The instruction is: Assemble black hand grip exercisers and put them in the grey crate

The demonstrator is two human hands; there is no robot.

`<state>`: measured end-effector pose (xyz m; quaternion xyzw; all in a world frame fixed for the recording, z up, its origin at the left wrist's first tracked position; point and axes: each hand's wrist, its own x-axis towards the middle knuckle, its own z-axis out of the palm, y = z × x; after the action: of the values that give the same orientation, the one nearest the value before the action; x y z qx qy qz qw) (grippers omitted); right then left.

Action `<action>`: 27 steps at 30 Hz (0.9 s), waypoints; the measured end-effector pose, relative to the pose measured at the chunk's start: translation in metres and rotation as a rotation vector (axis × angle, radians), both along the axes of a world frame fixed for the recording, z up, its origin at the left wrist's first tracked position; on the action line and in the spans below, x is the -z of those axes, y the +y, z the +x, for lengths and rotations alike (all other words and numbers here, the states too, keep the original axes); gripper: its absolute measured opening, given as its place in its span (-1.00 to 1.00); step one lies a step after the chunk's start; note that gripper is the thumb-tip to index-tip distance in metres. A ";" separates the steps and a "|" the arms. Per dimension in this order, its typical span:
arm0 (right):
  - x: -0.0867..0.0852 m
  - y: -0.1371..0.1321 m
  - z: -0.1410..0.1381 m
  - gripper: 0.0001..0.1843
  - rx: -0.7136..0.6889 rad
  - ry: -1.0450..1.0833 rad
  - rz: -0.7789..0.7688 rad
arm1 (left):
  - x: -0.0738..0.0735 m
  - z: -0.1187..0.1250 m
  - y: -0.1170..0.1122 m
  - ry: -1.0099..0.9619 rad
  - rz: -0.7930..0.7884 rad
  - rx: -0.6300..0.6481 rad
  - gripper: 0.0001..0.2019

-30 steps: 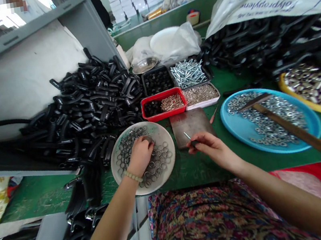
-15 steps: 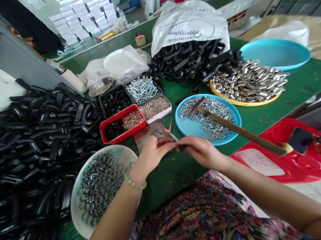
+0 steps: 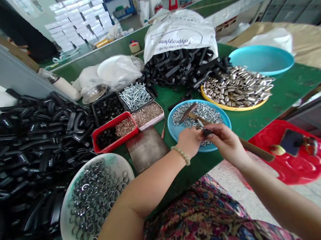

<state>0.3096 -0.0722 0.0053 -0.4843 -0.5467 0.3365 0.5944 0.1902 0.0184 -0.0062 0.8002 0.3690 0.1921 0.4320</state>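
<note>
My left hand (image 3: 191,142), with a beaded bracelet at the wrist, is closed at the near side of the blue plate (image 3: 172,134). My right hand (image 3: 227,142) meets it there with pinched fingers. Between their fingertips is a small black part (image 3: 207,132), and a silver screw-like piece (image 3: 200,123) sticks up beside it. Fingers hide much of both. Small metal nuts (image 3: 210,114) lie in the plate below. A hammer (image 3: 258,150) rests across the plate, partly covered by my hands.
To the left are a white bowl of metal rings (image 3: 97,195), a metal slab (image 3: 146,148) and a heap of black parts (image 3: 35,139). Behind stand a red tray (image 3: 116,146) and a tray of screws (image 3: 135,96). A yellow plate of metal sleeves (image 3: 256,106) is at right, above a red stool (image 3: 305,170).
Both hands have moved right, from beside the metal slab to over the blue plate, still together at the black part. The slab is now uncovered. The view has shifted slightly.
</note>
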 end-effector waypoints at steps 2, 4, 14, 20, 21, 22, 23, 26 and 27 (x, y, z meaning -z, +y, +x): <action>0.002 -0.002 -0.007 -0.81 -0.045 -0.004 -0.023 | -0.006 -0.016 0.005 -0.073 -0.103 -0.024 -0.92; 0.004 -0.004 -0.015 -0.81 -0.103 -0.022 -0.054 | -0.012 -0.037 0.007 -0.205 -0.281 -0.066 -0.94; -0.024 0.006 -0.050 -0.76 -0.548 -0.316 -0.204 | -0.035 -0.137 -0.008 -0.546 -1.060 -0.252 -0.72; -0.022 0.016 -0.076 -0.84 -0.626 -0.027 -0.187 | -0.061 -0.163 -0.010 -0.345 -0.502 -0.054 -0.86; -0.017 0.017 -0.082 -0.85 -0.583 0.104 -0.163 | -0.066 -0.165 -0.013 -0.366 -0.349 -0.072 -0.93; -0.013 0.018 -0.089 -0.85 -0.552 0.206 -0.147 | -0.069 -0.167 -0.016 -0.378 -0.212 -0.100 -0.90; -0.009 0.019 -0.095 -0.85 -0.540 0.273 -0.141 | -0.072 -0.168 -0.020 -0.381 -0.102 -0.143 -0.85; -0.003 0.022 -0.105 -0.84 -0.576 0.335 -0.197 | -0.074 -0.173 -0.029 -0.342 0.113 -0.315 -0.74; -0.002 0.024 -0.106 -0.83 -0.592 0.343 -0.236 | -0.075 -0.175 -0.031 -0.311 0.152 -0.351 -0.72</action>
<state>0.2036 -0.0485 0.0072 -0.3068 -0.5129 0.6312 0.4943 0.0149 -0.0124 0.0683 0.7148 0.4160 0.4122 0.3821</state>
